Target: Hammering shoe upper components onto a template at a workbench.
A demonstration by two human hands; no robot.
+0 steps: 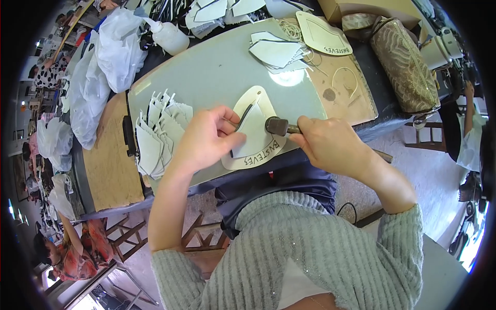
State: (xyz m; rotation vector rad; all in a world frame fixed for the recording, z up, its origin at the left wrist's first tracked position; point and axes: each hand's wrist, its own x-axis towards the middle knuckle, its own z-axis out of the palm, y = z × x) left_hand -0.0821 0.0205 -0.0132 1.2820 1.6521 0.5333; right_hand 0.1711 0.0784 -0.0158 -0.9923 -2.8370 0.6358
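The left hand [206,137] presses a white pointed leather piece [253,132] flat on the cream template [261,155] atop the grey surface [217,72], so the right hand [330,144], clenched around a small dark-headed hammer [279,126], can strike its edge.

A small sewing or shoemaking workshop: a worn worktable [217,67] holds stacks of cut white fabric pieces [157,134] at centre left, cardboard patterns [325,33] and a glue bottle [168,35] toward the top, and plastic bags [103,62] crowd the upper left.
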